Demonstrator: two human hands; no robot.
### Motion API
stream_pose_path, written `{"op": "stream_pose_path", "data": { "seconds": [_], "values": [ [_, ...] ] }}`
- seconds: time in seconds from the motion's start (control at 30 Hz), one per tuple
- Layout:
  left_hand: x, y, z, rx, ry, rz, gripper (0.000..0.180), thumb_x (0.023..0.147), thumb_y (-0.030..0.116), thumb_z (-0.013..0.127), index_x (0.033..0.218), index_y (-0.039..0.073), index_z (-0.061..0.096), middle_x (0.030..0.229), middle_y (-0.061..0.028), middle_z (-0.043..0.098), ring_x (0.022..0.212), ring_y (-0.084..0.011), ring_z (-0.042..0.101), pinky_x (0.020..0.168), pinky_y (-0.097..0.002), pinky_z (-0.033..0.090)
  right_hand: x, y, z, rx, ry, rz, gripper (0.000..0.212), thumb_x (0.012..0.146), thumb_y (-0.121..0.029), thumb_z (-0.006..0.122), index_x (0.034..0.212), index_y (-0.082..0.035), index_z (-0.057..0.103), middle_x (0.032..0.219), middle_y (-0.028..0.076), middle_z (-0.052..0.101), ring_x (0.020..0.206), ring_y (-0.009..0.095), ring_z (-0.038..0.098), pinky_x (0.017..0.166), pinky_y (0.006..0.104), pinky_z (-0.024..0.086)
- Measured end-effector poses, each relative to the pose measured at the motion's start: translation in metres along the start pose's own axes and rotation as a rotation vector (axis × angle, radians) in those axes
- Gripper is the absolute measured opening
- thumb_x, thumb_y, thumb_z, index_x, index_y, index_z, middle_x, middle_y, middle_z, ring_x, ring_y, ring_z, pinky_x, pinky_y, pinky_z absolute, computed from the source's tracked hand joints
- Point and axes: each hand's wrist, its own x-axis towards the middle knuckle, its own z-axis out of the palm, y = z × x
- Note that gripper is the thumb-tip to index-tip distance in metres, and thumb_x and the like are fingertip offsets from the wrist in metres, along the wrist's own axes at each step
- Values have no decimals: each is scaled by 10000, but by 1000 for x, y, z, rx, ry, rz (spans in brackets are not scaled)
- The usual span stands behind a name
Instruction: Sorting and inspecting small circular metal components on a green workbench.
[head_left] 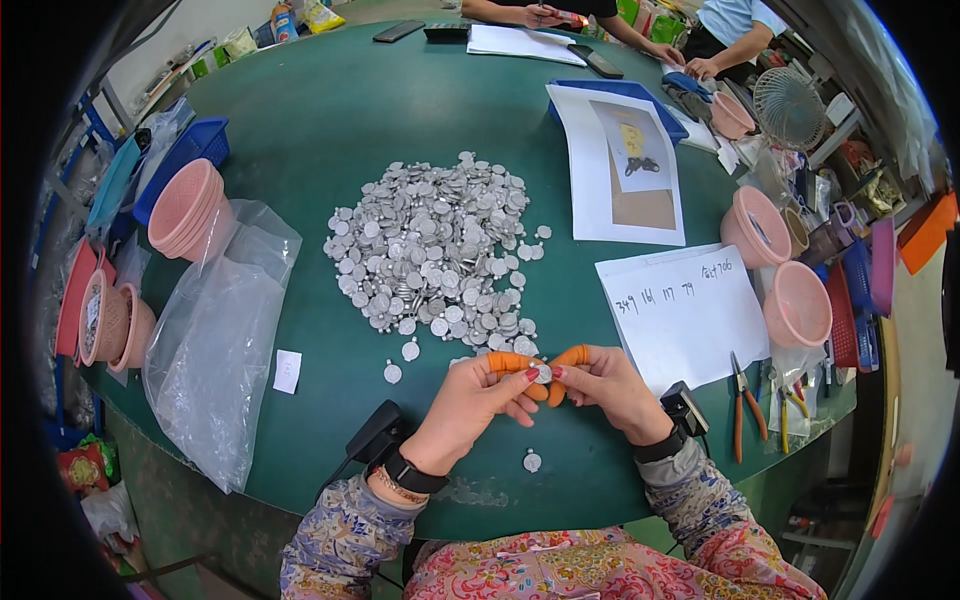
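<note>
Between the fingertips of both hands is one small round silver pendant [543, 374], a coin-like disc with a loop. My left hand [482, 390] pinches it from the left, my right hand [608, 388] from the right. Orange finger covers wrap some fingers of each hand. Just beyond my hands lies a large heap of the same silver pendants [430, 245]. Two loose ones lie off the heap's near left side, and a single pendant [532, 461] rests on the green table [300, 110] close to my body.
Left: a clear plastic bag [215, 350], stacked pink bowls [188, 205], a small white slip [287, 371]. Right: a handwritten sheet [690, 320], a printed sheet on a blue tray [665, 103], pink bowls [798, 305], orange-handled pliers [742, 405]. Two people's hands [700, 68] are across the table.
</note>
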Motion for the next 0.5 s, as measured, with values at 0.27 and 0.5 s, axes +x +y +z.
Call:
{"op": "stream_pose_path", "data": {
  "seconds": [0.27, 0.5],
  "values": [
    [2, 2, 0, -192, -29, -36, 404, 1047, 243, 387, 1202, -107, 515, 1101, -205, 641, 907, -283, 690, 822, -378, 578, 1, -3, -2, -17, 90, -38, 197, 920, -175, 665, 1006, 3, 664, 773, 29, 685, 592, 18, 493, 522, 160, 366],
    [1, 3, -2, -351, -51, -64, 366, 1023, 123, 371, 1290, -117, 442, 1242, -246, 572, 1083, -381, 626, 969, -453, 509, 0, -5, -6, -33, 158, -83, 176, 917, -151, 662, 982, 12, 658, 732, 35, 683, 578, 18, 516, 503, 164, 346]
  ]
}}
